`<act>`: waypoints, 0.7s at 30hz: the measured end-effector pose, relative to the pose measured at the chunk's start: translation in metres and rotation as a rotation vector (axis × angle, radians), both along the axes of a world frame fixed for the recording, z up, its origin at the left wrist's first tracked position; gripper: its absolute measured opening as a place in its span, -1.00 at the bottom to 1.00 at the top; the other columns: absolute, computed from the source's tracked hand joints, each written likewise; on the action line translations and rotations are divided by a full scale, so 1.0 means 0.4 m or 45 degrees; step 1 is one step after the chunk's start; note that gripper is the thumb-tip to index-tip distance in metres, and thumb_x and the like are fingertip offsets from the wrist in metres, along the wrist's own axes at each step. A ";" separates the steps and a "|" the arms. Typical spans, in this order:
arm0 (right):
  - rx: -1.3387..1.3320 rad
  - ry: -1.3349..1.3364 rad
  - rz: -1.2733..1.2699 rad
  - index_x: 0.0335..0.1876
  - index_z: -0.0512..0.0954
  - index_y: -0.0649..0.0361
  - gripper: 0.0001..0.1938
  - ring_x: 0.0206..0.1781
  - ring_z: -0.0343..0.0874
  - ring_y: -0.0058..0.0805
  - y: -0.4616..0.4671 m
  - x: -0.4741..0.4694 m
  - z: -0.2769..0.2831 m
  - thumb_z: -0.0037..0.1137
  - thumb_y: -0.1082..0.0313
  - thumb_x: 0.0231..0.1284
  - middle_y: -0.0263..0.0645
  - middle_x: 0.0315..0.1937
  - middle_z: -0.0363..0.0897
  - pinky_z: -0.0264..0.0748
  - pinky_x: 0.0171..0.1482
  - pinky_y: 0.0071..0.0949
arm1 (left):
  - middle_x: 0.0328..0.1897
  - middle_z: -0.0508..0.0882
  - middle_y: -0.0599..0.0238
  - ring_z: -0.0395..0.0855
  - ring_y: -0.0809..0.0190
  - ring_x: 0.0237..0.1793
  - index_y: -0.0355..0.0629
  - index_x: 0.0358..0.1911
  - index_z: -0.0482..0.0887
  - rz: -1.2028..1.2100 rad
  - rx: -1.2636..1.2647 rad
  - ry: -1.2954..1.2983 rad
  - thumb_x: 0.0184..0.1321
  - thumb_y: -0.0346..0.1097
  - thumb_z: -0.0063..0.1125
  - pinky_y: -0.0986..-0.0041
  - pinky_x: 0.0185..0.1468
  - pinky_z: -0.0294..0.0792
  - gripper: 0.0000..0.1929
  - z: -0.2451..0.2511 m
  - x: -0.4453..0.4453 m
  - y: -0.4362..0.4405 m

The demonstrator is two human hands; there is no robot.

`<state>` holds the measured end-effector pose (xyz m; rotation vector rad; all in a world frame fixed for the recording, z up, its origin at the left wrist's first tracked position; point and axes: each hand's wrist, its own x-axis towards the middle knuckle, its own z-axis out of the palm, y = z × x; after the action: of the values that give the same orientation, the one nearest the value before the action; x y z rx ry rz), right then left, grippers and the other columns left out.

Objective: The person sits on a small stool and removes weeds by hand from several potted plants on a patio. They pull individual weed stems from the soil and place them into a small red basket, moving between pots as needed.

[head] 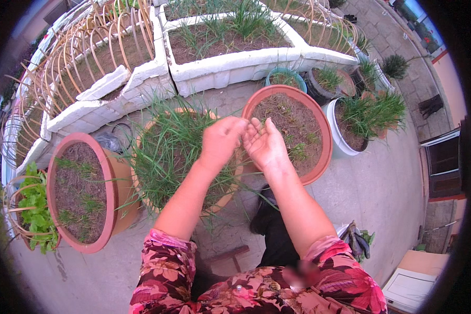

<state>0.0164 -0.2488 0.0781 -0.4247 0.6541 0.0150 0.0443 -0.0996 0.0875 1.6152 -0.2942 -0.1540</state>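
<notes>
My left hand (221, 137) is above the right edge of a round pot of long green grass-like leaves (168, 149), its fingers bent and its fingertips close to my right hand. Palm up and fingers curled, my right hand (265, 141) is over the left part of a terracotta-coloured round pot (325, 145). Small green seedlings (298, 151) grow in the soil of that pot. Whether anything small lies between the fingers of either hand cannot be made out.
White planter boxes (235, 64) run across the back, with bent hoops (98, 51) at left. At left stand a reddish-rimmed pot (112, 196) and leafy lettuce (37, 212). A white bucket (339, 137) is at right; eggplants (355, 239) lie near my right elbow.
</notes>
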 end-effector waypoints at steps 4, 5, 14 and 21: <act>0.170 -0.139 0.073 -0.15 0.48 0.08 -0.71 -0.51 0.25 -0.68 -0.021 -0.008 0.034 -0.05 0.02 0.57 -0.51 -0.46 0.32 0.28 -0.47 -0.63 | -0.11 0.73 0.28 0.67 0.38 -0.25 -0.28 0.11 0.62 0.283 -0.236 0.189 0.48 -0.33 0.02 0.51 -0.18 0.50 -0.74 -0.066 0.076 0.051; 0.191 -0.145 0.082 -0.19 0.47 0.06 -0.73 -0.57 0.18 -0.71 -0.022 -0.010 0.045 -0.04 0.05 0.57 -0.56 -0.52 0.26 0.20 -0.54 -0.66 | -0.03 0.72 0.26 0.68 0.36 -0.23 -0.26 0.12 0.62 0.354 -0.143 0.218 0.48 -0.36 0.01 0.50 -0.16 0.51 -0.74 -0.086 0.093 0.063; -0.133 -0.039 0.125 -0.21 0.47 0.07 -0.76 -0.64 0.09 -0.69 0.029 -0.028 0.121 0.05 0.09 0.53 -0.53 -0.60 0.16 0.10 -0.60 -0.63 | -0.01 0.58 0.19 0.63 0.06 0.03 0.10 0.17 0.71 0.444 0.680 -0.225 0.33 -0.26 0.23 0.28 0.12 0.47 -0.66 -0.130 0.094 0.065; -0.132 -0.041 0.234 -0.14 0.47 0.09 -0.76 -0.59 0.10 -0.71 0.044 -0.036 0.119 0.07 0.08 0.52 -0.55 -0.57 0.17 0.09 -0.54 -0.63 | -0.01 0.60 0.20 0.67 0.04 -0.05 0.05 0.00 0.75 0.478 0.890 -0.169 0.28 -0.21 0.29 0.22 0.03 0.50 -0.76 -0.123 0.101 0.052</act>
<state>0.0020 -0.2313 0.1257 -0.5828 0.5841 0.1494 0.0846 -0.0787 0.0384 2.3471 -0.0253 0.1603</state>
